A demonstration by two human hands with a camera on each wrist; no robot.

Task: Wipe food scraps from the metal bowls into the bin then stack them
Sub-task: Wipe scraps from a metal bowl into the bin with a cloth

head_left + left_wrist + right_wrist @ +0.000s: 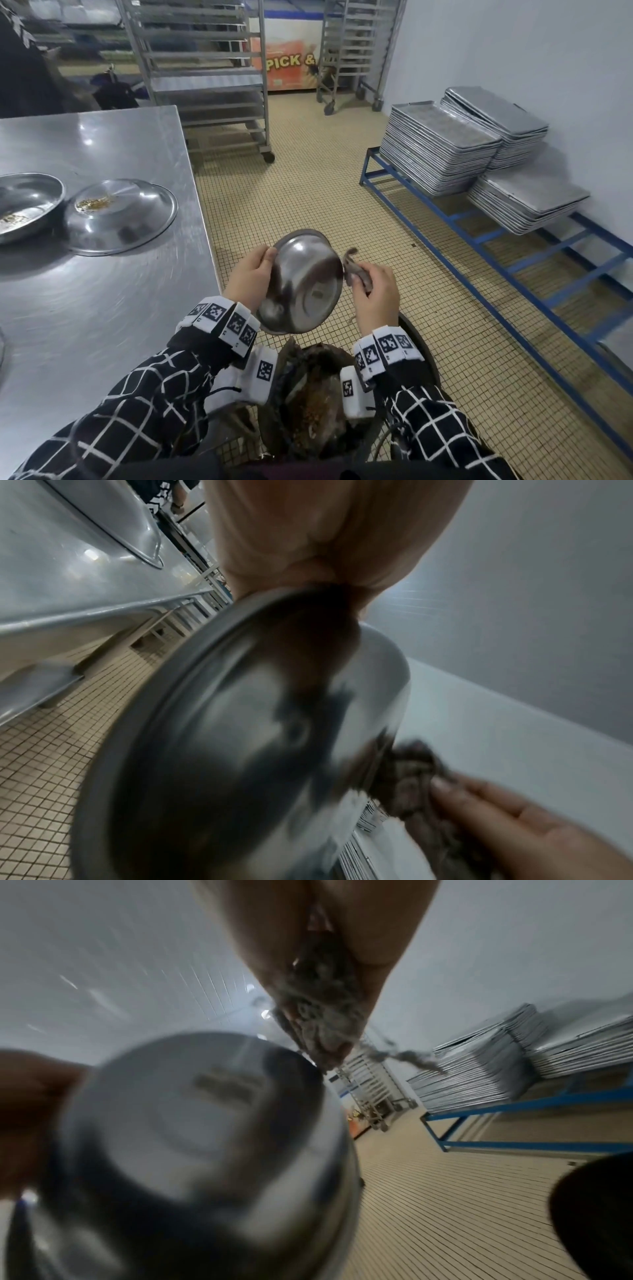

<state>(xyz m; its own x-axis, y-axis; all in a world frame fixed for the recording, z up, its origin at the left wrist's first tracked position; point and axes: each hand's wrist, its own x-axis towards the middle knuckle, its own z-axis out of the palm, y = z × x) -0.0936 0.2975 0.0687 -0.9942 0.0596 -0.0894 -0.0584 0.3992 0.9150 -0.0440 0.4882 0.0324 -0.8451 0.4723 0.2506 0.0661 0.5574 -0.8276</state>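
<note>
My left hand (251, 274) grips the rim of a metal bowl (305, 284), held tilted with its underside toward me, above the dark bin (421, 349) full of brown scraps. My right hand (375, 291) holds a grey rag (352, 265) against the bowl's right rim. In the left wrist view the bowl (240, 750) fills the frame, with the rag (411, 772) and right fingers (479, 804) at its edge. The right wrist view has the rag (318, 1015) bunched in my fingers above the bowl (205, 1137). The bowl's inside is hidden.
On the steel table (102, 308) at left sit a bowl (24, 205) with scraps and an overturned bowl (120, 216) with crumbs on top. Stacked trays (445, 147) rest on a blue frame (513, 267) at right. Wheeled racks (205, 85) stand behind on the tiled floor.
</note>
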